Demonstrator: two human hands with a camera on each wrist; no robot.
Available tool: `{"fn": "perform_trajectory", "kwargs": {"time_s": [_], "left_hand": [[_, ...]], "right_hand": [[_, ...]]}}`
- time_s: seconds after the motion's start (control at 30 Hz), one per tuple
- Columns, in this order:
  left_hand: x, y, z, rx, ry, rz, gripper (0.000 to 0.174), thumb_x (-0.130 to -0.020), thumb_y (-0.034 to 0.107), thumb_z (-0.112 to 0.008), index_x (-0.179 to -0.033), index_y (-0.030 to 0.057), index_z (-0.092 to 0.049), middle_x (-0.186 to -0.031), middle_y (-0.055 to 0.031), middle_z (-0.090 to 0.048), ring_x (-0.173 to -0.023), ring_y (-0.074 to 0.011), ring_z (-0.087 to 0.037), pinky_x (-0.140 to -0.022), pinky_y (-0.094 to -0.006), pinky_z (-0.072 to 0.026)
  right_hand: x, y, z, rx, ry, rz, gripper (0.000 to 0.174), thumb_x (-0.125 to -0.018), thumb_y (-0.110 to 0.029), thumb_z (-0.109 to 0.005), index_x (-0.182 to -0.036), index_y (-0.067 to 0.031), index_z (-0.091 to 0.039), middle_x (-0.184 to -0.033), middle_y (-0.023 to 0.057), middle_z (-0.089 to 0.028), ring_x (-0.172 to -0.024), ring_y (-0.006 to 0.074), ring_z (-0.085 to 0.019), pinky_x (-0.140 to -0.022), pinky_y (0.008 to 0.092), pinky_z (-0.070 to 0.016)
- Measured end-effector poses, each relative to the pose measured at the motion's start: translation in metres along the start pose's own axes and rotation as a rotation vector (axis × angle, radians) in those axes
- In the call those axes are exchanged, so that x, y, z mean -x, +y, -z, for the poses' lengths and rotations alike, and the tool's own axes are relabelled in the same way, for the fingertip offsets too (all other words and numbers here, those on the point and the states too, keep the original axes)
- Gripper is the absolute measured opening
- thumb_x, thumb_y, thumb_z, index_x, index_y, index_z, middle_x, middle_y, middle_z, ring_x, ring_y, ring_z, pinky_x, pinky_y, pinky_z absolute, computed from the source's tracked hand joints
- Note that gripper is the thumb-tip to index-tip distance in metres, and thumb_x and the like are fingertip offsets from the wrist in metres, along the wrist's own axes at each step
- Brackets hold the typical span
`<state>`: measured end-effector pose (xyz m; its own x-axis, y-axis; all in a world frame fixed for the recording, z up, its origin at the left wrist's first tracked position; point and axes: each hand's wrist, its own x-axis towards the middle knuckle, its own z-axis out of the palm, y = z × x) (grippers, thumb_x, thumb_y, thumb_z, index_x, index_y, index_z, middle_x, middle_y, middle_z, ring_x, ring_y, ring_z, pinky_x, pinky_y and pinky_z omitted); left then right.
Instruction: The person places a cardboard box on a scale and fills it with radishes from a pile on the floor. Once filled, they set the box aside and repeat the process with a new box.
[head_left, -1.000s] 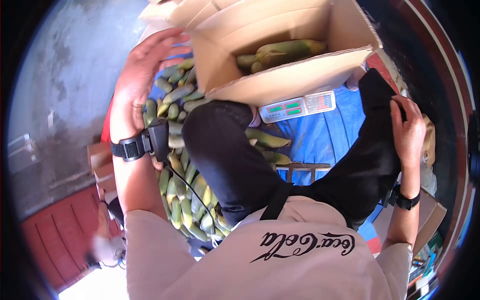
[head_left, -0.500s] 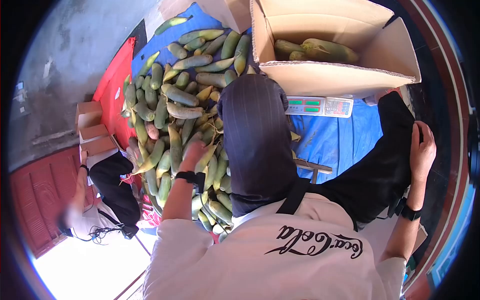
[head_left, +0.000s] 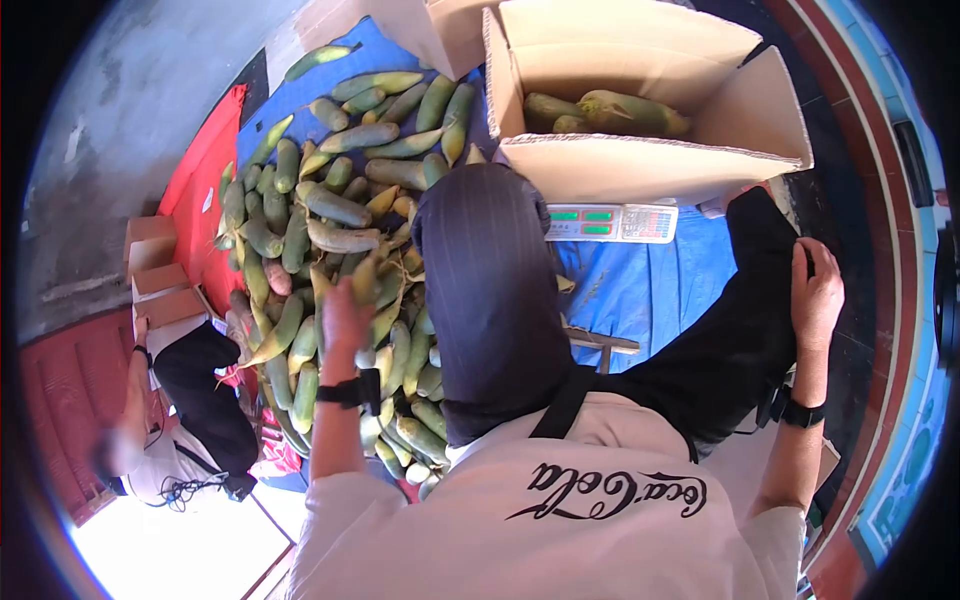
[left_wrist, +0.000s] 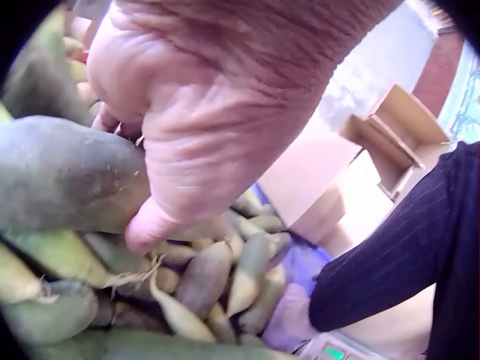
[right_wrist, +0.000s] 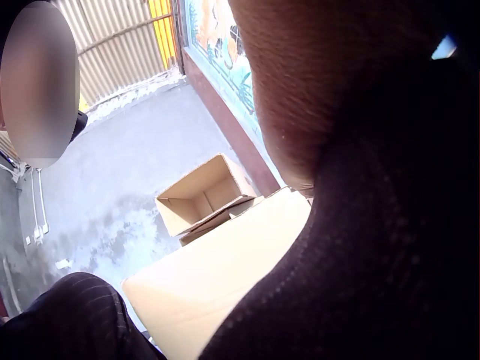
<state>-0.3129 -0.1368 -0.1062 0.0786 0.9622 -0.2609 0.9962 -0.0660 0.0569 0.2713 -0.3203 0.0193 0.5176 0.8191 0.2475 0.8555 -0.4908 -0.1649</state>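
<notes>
My left hand (head_left: 345, 318) is over the pile of green radishes (head_left: 335, 208), left of my raised knee. It grips one large green radish (left_wrist: 67, 176), with the thumb against its near end and the fingers curled on the far side, partly hidden. Several other radishes lie close beneath it in the left wrist view. On my right thigh rests my right hand (head_left: 818, 290), fingers relaxed and holding nothing. An open cardboard box (head_left: 655, 165) with a few radishes (head_left: 630, 113) inside stands on a digital scale (head_left: 640, 223).
Blue sheeting (head_left: 645, 285) covers the ground under the pile and scale. A small wooden frame (head_left: 605, 342) shows between my legs. Another person (head_left: 170, 460) is at the far left beside cardboard boxes (head_left: 165, 290). A further carton (head_left: 445, 35) stands behind the pile.
My left hand came down from beside the box to the pile, then took hold of a radish and shifted left with it. The right hand stays on the thigh. The head view has tilted.
</notes>
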Motion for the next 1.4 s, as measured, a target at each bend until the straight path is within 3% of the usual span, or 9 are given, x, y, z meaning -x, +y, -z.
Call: {"fn": "perform_trajectory", "kwargs": {"time_s": [0.13, 0.27, 0.4, 0.57, 0.7, 0.9, 1.0, 1.2, 1.4], "left_hand": [[-0.020, 0.043, 0.103, 0.218, 0.456, -0.229, 0.067, -0.070, 0.011, -0.073, -0.128, 0.0000, -0.043, -0.116, -0.0205, -0.051, -0.108, -0.0353, -0.050, -0.096, -0.0409, -0.0394], [-0.017, 0.136, 0.224, 0.668, 0.609, -0.410, 0.054, -0.076, 0.000, -0.070, -0.125, 0.0002, -0.047, -0.113, -0.0082, -0.054, -0.102, -0.0158, -0.052, -0.091, -0.0309, -0.0419], [-0.029, 0.213, 0.283, 0.953, 0.670, -0.567, 0.047, -0.077, 0.001, -0.070, -0.118, -0.0003, -0.047, -0.109, -0.0097, -0.056, -0.100, -0.0165, -0.055, -0.090, -0.0293, -0.0443], [-0.068, 0.296, 0.284, 1.109, 0.395, -0.840, 0.034, -0.084, 0.008, -0.065, -0.113, -0.0018, -0.050, -0.106, -0.0116, -0.060, -0.097, -0.0161, -0.058, -0.085, -0.0274, -0.0457], [-0.121, 0.357, 0.241, 1.152, -0.118, -0.818, 0.041, -0.080, 0.009, -0.068, -0.116, -0.0016, -0.050, -0.105, -0.0078, -0.059, -0.097, -0.0172, -0.056, -0.091, -0.0304, -0.0423], [-0.117, 0.433, 0.165, 1.105, -0.439, -0.512, 0.030, -0.090, 0.014, -0.052, -0.116, -0.0006, -0.051, -0.113, -0.0125, -0.056, -0.101, -0.0239, -0.056, -0.086, -0.0408, -0.0463], [-0.130, 0.418, 0.158, 1.104, -0.546, -0.317, 0.030, -0.091, 0.018, -0.050, -0.113, -0.0027, -0.052, -0.100, -0.0147, -0.061, -0.098, -0.0256, -0.058, -0.079, -0.0363, -0.0486], [-0.094, 0.333, 0.206, 1.019, -0.394, -0.717, 0.030, -0.091, 0.019, -0.054, -0.113, -0.0016, -0.054, -0.113, -0.0117, -0.061, -0.105, -0.0196, -0.057, -0.093, -0.0325, -0.0423], [-0.046, 0.208, 0.216, 1.097, -0.064, -0.373, 0.023, -0.094, 0.023, -0.052, -0.101, 0.0026, -0.060, -0.105, -0.0101, -0.065, -0.093, -0.0161, -0.060, -0.084, -0.0295, -0.0434]], "right_hand": [[-0.002, -0.004, 0.001, -0.049, 0.036, 0.043, 0.013, -0.085, -0.012, -0.059, -0.091, -0.0019, -0.063, -0.089, 0.0141, -0.064, -0.086, 0.0319, -0.061, -0.077, 0.0379, -0.0487], [-0.003, -0.005, 0.001, -0.067, 0.055, 0.050, 0.011, -0.084, -0.013, -0.060, -0.087, -0.0027, -0.062, -0.086, 0.0137, -0.064, -0.084, 0.0319, -0.061, -0.074, 0.0382, -0.0485], [-0.002, -0.006, 0.003, -0.096, 0.067, 0.025, 0.011, -0.082, -0.013, -0.061, -0.086, -0.0032, -0.062, -0.083, 0.0133, -0.063, -0.080, 0.0318, -0.060, -0.072, 0.0391, -0.0480], [0.000, -0.006, 0.008, -0.118, 0.078, 0.000, 0.010, -0.081, -0.013, -0.061, -0.085, -0.0032, -0.062, -0.080, 0.0118, -0.063, -0.078, 0.0303, -0.061, -0.070, 0.0373, -0.0482], [0.000, 0.001, 0.008, -0.148, 0.058, -0.017, 0.010, -0.082, -0.012, -0.062, -0.085, -0.0030, -0.062, -0.081, 0.0123, -0.063, -0.077, 0.0312, -0.061, -0.069, 0.0372, -0.0485], [0.002, 0.009, 0.004, -0.176, 0.046, -0.019, 0.011, -0.082, -0.014, -0.062, -0.086, -0.0038, -0.062, -0.081, 0.0132, -0.063, -0.078, 0.0323, -0.061, -0.068, 0.0373, -0.0485], [0.004, 0.014, 0.001, -0.182, 0.077, 0.009, 0.012, -0.082, -0.015, -0.062, -0.088, -0.0048, -0.063, -0.081, 0.0130, -0.064, -0.078, 0.0319, -0.062, -0.069, 0.0370, -0.0487], [0.005, 0.015, -0.001, -0.122, 0.049, -0.054, 0.016, -0.084, -0.021, -0.062, -0.093, -0.0081, -0.065, -0.088, 0.0131, -0.065, -0.084, 0.0297, -0.063, -0.073, 0.0360, -0.0500], [0.004, 0.017, -0.003, -0.116, 0.056, 0.004, 0.016, -0.085, -0.021, -0.061, -0.093, -0.0071, -0.065, -0.089, 0.0138, -0.065, -0.085, 0.0321, -0.062, -0.073, 0.0376, -0.0494]]}}
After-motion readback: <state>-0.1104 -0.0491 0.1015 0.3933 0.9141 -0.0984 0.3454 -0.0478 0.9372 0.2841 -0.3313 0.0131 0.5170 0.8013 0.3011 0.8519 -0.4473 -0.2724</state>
